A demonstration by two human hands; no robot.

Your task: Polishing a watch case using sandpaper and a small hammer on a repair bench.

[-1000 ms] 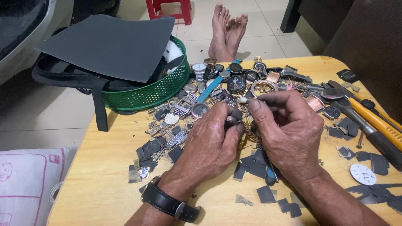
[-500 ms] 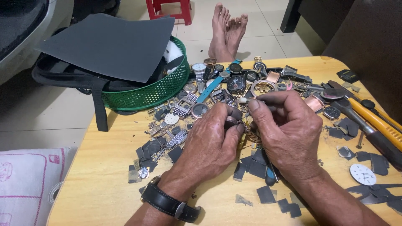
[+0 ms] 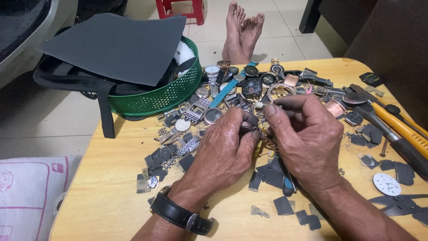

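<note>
Over the wooden table (image 3: 107,196), my left hand (image 3: 223,151) pinches a small round watch part (image 3: 246,127) between thumb and fingers; a black strap circles that wrist. My right hand (image 3: 307,138) is closed on a thin white-tipped tool (image 3: 260,105), its tip just above the watch part. The two hands touch over a pile of watch cases, dials and metal bracelet links (image 3: 249,87). What lies under the hands is hidden.
A green mesh basket (image 3: 165,96) with a dark sheet (image 3: 116,44) over it sits at the table's back left. Yellow-handled tools (image 3: 401,129) lie at the right edge, beside a white dial (image 3: 386,184). Someone's bare feet (image 3: 240,31) rest beyond the table.
</note>
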